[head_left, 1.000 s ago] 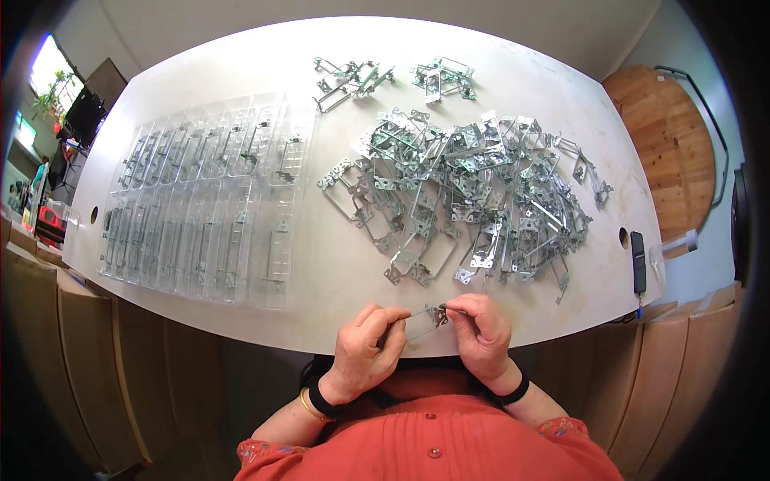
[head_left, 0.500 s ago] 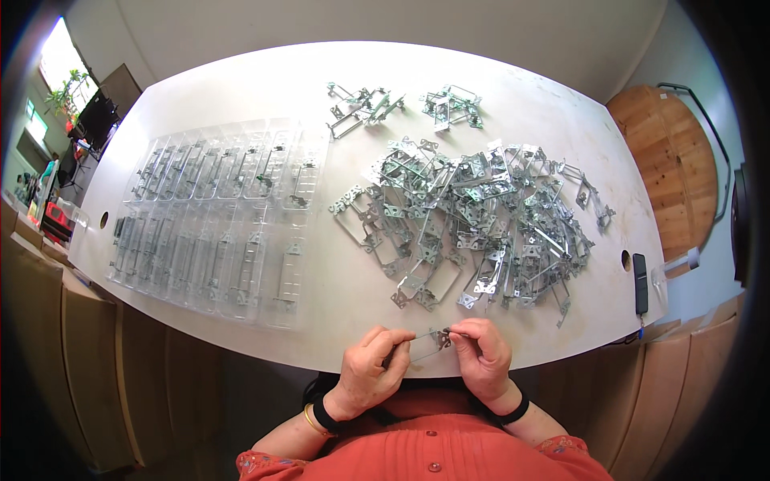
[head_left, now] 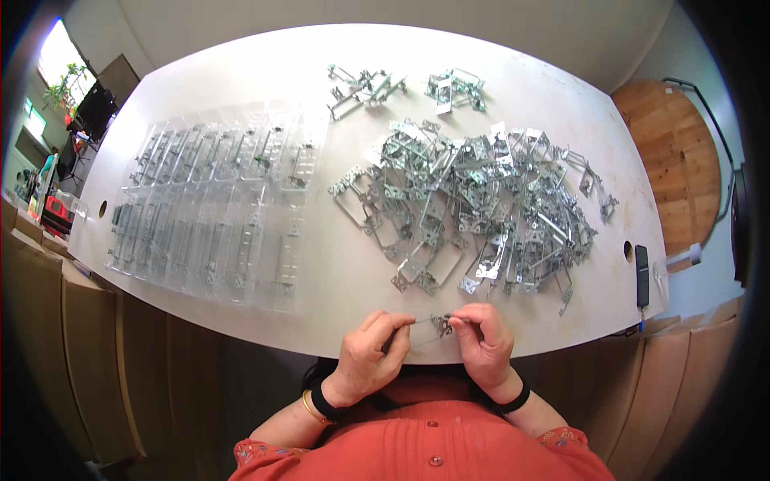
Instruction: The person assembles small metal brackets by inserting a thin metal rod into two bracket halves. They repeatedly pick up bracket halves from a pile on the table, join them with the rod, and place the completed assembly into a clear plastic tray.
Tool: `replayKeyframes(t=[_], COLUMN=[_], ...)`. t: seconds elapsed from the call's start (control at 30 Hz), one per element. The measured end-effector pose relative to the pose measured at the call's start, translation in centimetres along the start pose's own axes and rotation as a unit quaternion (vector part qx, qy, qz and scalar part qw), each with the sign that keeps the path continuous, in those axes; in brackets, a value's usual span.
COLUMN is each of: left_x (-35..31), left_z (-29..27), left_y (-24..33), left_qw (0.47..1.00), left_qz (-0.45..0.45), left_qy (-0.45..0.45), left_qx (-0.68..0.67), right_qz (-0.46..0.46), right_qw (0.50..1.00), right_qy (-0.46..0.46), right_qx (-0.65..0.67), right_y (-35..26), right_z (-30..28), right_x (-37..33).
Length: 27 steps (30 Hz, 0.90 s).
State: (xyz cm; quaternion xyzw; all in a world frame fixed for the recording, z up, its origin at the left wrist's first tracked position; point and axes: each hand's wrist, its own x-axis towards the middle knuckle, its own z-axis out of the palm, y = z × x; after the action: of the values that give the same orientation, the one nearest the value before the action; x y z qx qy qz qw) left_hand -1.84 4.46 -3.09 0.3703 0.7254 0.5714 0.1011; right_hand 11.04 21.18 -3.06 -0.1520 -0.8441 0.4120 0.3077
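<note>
A thin metal bracket frame (head_left: 440,325) is held between my two hands at the near edge of the table. My left hand (head_left: 370,353) pinches its left end between thumb and fingers. At the other end, my right hand (head_left: 486,345) grips the bracket near its flat, hole-punched plate. Part of the frame is hidden behind my fingers. Just beyond my hands lies a large tangled heap of similar metal brackets (head_left: 473,184).
Clear plastic trays (head_left: 301,240) with long compartments holding brackets cover the table's left side. Two smaller bracket groups (head_left: 365,90) (head_left: 455,90) lie at the back. A black handheld device (head_left: 641,275) rests at the right edge. Cardboard boxes (head_left: 88,345) stand below.
The whole view has shifted slightly, so the table and hands sit higher in the picture. Both hands keep their hold on the bracket, which looks a little differently tilted.
</note>
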Motion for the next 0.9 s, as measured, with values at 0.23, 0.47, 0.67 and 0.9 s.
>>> replayKeyframes(t=[0.23, 0.47, 0.67, 0.9], left_x=[-0.12, 0.07, -0.27, -0.16], left_z=[0.22, 0.38, 0.65, 0.64], left_y=[-0.32, -0.20, -0.52, -0.60], left_qw=[1.000, 1.000, 0.999, 0.999], left_qz=[0.007, 0.018, 0.029, 0.041], left_qy=[0.005, 0.006, 0.019, 0.016], left_qx=[0.006, 0.007, 0.014, 0.016], right_qz=[-0.035, -0.008, -0.065, 0.004], right_qw=[0.999, 1.000, 0.998, 1.000], right_qy=[0.004, 0.010, 0.011, -0.001], right_qx=[-0.020, 0.011, -0.010, 0.015], right_y=[0.40, 0.64, 0.76, 0.86], right_z=[0.21, 0.19, 0.41, 0.15], right_x=[0.07, -0.26, 0.04, -0.50])
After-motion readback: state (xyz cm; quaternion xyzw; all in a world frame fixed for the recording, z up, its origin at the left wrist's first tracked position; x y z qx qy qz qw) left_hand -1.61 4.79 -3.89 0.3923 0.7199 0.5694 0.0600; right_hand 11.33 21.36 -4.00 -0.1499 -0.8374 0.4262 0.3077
